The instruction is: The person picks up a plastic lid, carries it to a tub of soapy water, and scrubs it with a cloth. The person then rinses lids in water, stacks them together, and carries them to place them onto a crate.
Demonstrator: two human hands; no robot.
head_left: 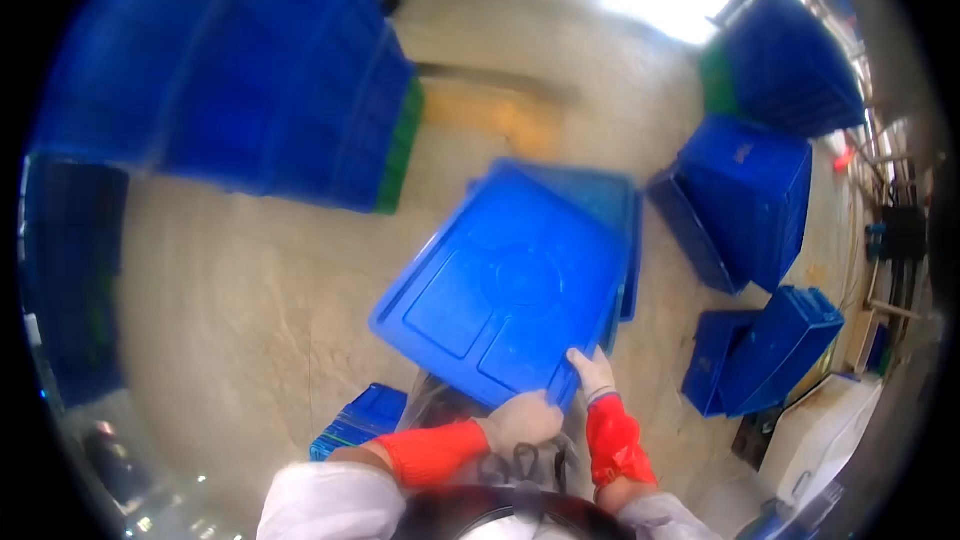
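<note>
The blue lid (505, 290) is the flat panel tilted in the middle of your view, its near edge at your hands and its far corner lying over a blue crate (612, 202) that shows just behind it. You can see moulded rectangles and a round ring on its upper face.

Going by size: the big stack of blue crates (250, 70) fills the far left, with a green crate edge (402, 145) showing at its right side. On the right stand more blue crates (755, 195), one group far off near the bright doorway and a smaller tipped pair (770, 350) nearer to you. The concrete floor (230, 310) runs bare between them. A small blue slatted crate (360, 420) sits near your left elbow, and a white box (820, 430) lies near right.

Your left hand (520, 420), in a pale glove with a red sleeve guard, is clenched over the lid's near edge, fingers wrapped around the rim. Your right hand (593, 372), gloved the same way, grips the near right corner of the lid, fingers curled onto its top face. Both hands sit close together on that one edge. Below them a clear plastic bag (440, 405) shows, partly hidden by your arms
</note>
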